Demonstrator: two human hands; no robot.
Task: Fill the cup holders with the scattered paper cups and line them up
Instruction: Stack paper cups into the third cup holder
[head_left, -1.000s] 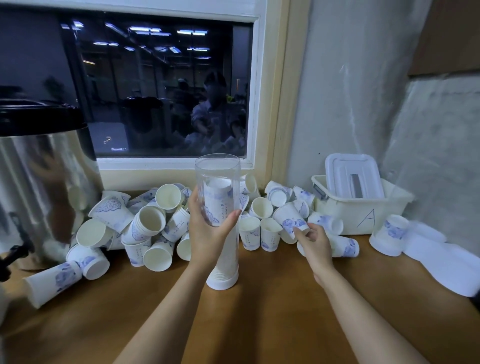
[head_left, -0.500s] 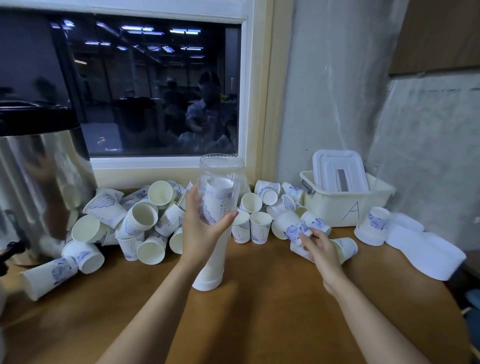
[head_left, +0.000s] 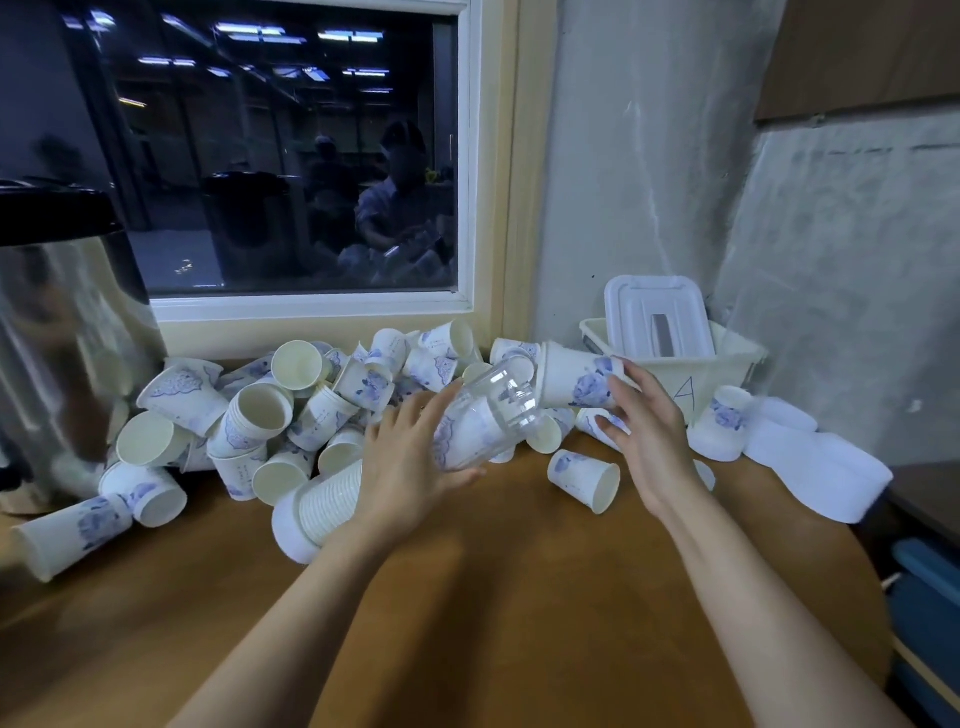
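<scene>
My left hand (head_left: 410, 462) grips the clear cup holder (head_left: 488, 415) round its middle. The tube is tilted, its white base (head_left: 291, 525) low on the left and its open mouth up to the right, with stacked cups inside. My right hand (head_left: 644, 431) holds a white paper cup with a blue print (head_left: 571, 382) by its bottom end, its rim right at the holder's mouth. Several scattered paper cups (head_left: 254, 410) are heaped under the window. One loose cup (head_left: 587, 478) lies on its side on the wooden table (head_left: 467, 597) between my hands.
A large steel urn (head_left: 57, 338) stands at the left. A white bin marked A (head_left: 727, 364) with a lid in it sits at the back right, beside an upturned cup (head_left: 722, 421) and folded white cloth (head_left: 815, 462). The table's edge runs down the right.
The holder stood upright in my left hand; now it is tipped over to the right. My right hand has lifted a cup from the pile up to the holder's mouth.
</scene>
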